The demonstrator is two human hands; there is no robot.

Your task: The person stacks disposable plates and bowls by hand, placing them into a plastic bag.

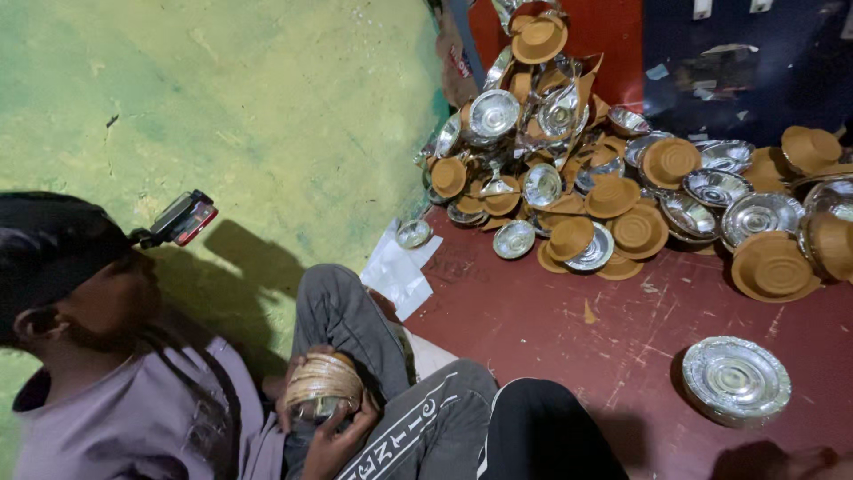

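Stack of bowls, brown outside and silver-lined, sits in the lap of a co-worker seated at the left. The co-worker's hands cup it, fingers curled round its sides. The wearer's own hands are out of view, so their fingers cannot be told. Nearby, one silver bowl lies apart on the red floor. A crumpled white sheet lies beyond the co-worker's knee. Farther off is a loose heap of bowls. Behind it, small white labels sit on a dark blue wall.
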